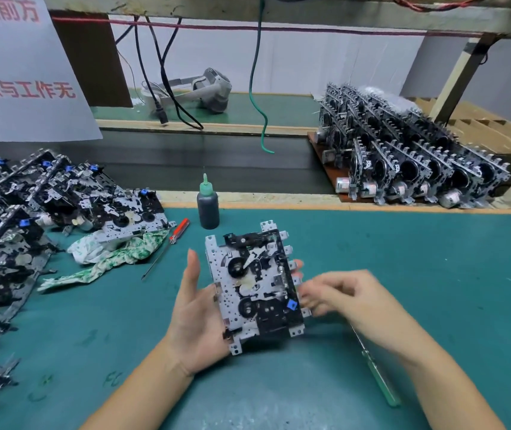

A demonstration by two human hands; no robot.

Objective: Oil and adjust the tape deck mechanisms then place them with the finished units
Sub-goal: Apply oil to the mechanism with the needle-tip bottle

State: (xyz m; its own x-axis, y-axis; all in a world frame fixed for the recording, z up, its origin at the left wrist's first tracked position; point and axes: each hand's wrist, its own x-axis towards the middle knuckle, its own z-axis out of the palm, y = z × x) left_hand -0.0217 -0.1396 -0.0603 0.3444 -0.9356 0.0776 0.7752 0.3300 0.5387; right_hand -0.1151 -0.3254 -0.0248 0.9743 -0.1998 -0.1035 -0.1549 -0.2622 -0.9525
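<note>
Head view looks down on a green table (434,274), whose far edge runs as a pale wooden strip behind the work area. Most open room lies on the right half of the mat and in front near the person; the left side is crowded.

A big pile of tape decks (31,218) covers the left of the table, reaching off the picture's left edge. Rows of finished units (418,156) stand upright on a brown board at the far right, beyond the wooden strip. A green-and-white rag (114,252) lies just beside the pile, with a red-handled screwdriver (170,243) next to it and a dark oil bottle (208,206) with a green nozzle standing near the far edge. A green-handled screwdriver (378,377) lies under the right forearm.

The tape deck (254,290) sits in the middle, held above the mat: a perforated metal plate with two black reels, black plastic parts, tabs along its edges and a small blue piece. The left hand (198,311) cradles it from below, fingertips curling round the right edge. The right hand (341,293), blurred, has curled fingers at the deck's right edge; I cannot tell whether it grips.
</note>
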